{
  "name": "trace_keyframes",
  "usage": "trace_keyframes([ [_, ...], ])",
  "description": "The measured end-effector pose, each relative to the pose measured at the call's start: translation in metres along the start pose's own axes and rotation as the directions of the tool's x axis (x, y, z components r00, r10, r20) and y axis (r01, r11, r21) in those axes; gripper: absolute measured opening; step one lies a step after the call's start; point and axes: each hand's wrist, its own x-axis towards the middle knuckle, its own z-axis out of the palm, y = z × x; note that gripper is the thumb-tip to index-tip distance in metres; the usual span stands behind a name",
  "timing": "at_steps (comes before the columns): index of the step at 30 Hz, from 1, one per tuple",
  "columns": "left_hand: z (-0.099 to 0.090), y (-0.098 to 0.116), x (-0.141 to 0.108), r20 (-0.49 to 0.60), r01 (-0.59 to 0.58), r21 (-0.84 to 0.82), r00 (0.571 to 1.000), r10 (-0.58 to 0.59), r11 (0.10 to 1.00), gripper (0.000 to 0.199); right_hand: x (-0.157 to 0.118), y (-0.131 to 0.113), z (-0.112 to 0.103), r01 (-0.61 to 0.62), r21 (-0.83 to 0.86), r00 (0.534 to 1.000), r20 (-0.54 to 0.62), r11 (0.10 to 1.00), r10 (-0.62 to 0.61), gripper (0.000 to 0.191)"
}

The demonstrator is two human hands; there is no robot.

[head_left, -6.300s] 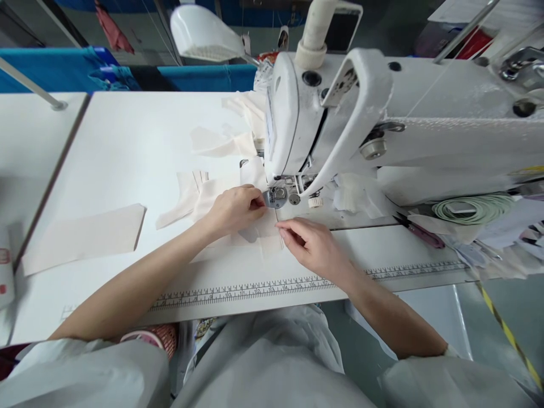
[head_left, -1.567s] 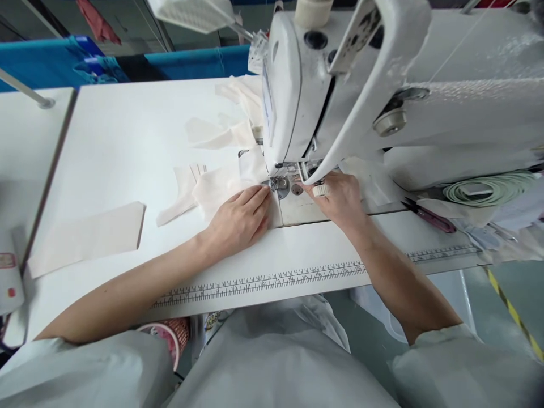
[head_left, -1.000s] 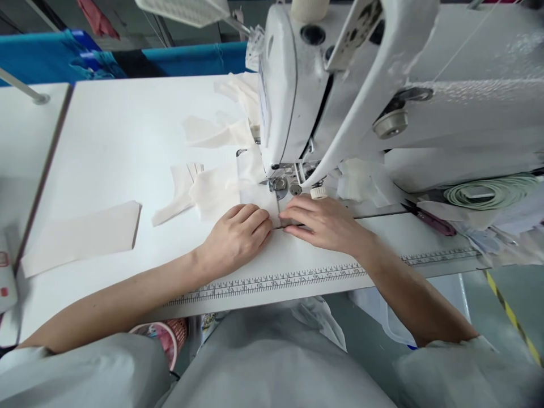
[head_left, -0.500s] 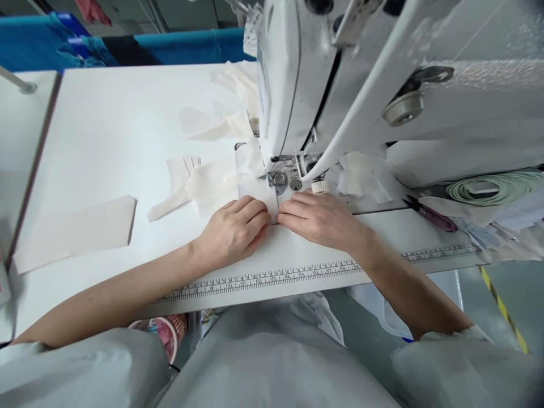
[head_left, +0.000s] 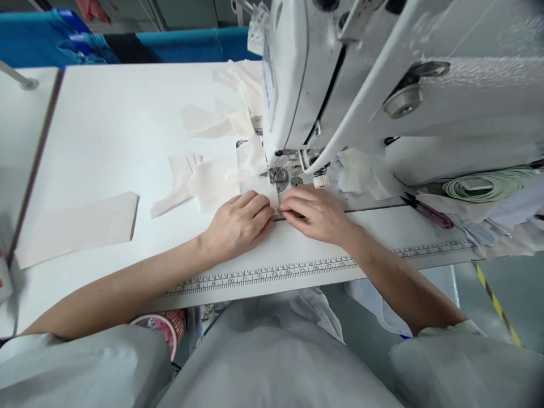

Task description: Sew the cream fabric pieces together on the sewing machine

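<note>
My left hand (head_left: 242, 224) is closed, its bent fingers pressed on the near edge of a small white fabric piece (head_left: 261, 191) just in front of the sewing machine (head_left: 284, 85). Opposite it, my right hand (head_left: 318, 215) pinches the same piece at its right corner, thumb below the fingers. The two sets of fingertips nearly meet, a little short of the presser foot (head_left: 279, 175). What lies under the fingertips is hidden. Left of the foot, more pale fabric pieces (head_left: 215, 184) lie flat on the white table (head_left: 114, 130).
A long pale fabric panel (head_left: 80, 229) lies at the left. On the right are scissors (head_left: 427, 211), a coil of pale green cord (head_left: 484, 184) and a heap of cloth (head_left: 510, 224). A measuring tape (head_left: 263, 276) runs along the front edge; a pink basket (head_left: 172, 328) stands below.
My right hand's fingers have lifted and bent slightly, with the thumb now showing beneath them. My left hand stays at the fabric edge. The whole view has shifted a little.
</note>
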Motion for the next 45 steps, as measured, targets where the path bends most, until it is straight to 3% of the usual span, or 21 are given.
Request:
trace_keyframes([
  [5,0.001,-0.005,-0.001,-0.04,-0.041,0.024,0.998,0.042,0.999,0.015,-0.007,-0.003,-0.002,-0.019,0.048,0.999,-0.027,0.999,0.021,0.021],
  [13,-0.001,-0.009,-0.002,-0.081,-0.051,-0.038,0.996,0.048,0.998,0.01,-0.016,-0.008,-0.018,0.171,-0.194,0.983,0.107,0.966,-0.152,0.02],
  [23,-0.002,-0.007,0.002,-0.097,-0.066,-0.039,0.993,0.062,0.997,0.011,-0.014,-0.012,-0.017,0.174,-0.318,0.975,0.189,0.932,-0.118,0.022],
  [35,-0.007,-0.005,0.005,-0.107,-0.117,0.015,0.987,0.118,0.993,0.015,-0.017,-0.015,-0.016,0.14,-0.273,0.981,0.17,0.952,-0.096,0.022],
  [45,-0.011,-0.003,0.009,-0.094,-0.148,0.081,0.983,0.155,0.986,0.011,-0.019,-0.017,-0.015,0.156,-0.343,0.982,0.154,0.926,-0.108,0.025],
])
